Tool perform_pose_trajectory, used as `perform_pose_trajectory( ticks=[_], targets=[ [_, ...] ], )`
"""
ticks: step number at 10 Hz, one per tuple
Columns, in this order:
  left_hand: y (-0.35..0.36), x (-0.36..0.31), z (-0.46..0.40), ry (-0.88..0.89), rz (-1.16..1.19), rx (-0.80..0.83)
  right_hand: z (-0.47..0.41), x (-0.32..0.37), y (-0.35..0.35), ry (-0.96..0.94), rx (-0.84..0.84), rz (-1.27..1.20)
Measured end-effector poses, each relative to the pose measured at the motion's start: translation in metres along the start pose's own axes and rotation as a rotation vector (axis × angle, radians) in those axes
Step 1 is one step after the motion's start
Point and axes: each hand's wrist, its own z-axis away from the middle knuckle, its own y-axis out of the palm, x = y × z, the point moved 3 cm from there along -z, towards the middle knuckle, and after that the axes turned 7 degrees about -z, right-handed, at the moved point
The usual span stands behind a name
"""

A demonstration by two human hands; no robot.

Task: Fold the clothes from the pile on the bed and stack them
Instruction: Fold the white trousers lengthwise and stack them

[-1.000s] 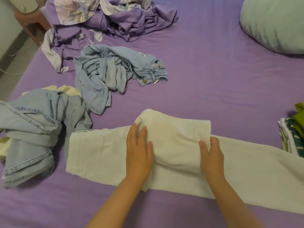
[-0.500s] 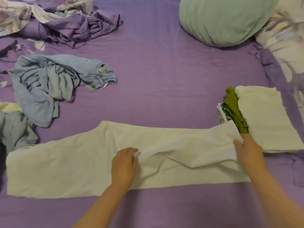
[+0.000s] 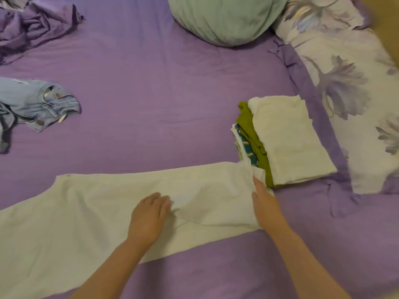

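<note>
Fingers of the left hand (image 3: pixel 149 216) rest loosely flat on the cream trousers (image 3: pixel 90 208) spread along the bed's (image 3: pixel 162 87) near edge; the right hand (image 3: pixel 264 206) pinches their end beside the folded stack (image 3: pixel 287 139).

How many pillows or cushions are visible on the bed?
2: a round green cushion at the top centre, and a floral pillow along the right edge. Others may lie out of frame.

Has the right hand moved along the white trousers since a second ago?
Yes. The right hand has gone from the folded middle of the white trousers to their end, right beside the stack of folded clothes.
</note>
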Motion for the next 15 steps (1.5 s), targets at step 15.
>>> perform_pose_trajectory(
  ticks=[15],
  targets=[
    [-0.023,0.011,-0.023,0.026,0.211,-0.134,0.028,0.031,0.108,-0.919,-0.058,0.662]
  ],
)
